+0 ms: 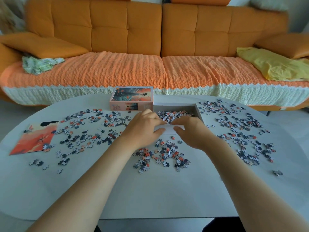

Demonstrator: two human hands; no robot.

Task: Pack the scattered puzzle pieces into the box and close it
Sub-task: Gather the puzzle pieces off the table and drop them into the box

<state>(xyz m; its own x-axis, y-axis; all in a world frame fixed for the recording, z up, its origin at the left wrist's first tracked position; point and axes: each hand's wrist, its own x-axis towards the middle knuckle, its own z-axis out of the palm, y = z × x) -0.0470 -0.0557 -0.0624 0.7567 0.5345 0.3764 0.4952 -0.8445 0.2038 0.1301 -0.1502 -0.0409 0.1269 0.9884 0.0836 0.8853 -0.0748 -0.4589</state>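
Left hand point(145, 126) and right hand point(190, 129) pinch the near wall of the white cardboard box tray point(198, 113), so a jerk could spill its small grey-and-orange puzzle pieces point(172, 114) among those scattered around it.

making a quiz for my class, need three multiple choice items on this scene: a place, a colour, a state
1. The box lid stands: A on the floor; B left of the open box; C right of it.
2. The cloth at the sofa's right end is: A yellow; B blue; C black.
3. The open box is: A empty; B closed; C partly filled with puzzle pieces.
Key: 1 B, lid beside the box's left wall; 2 A, yellow cloth shows there; 3 C, pieces lie inside.
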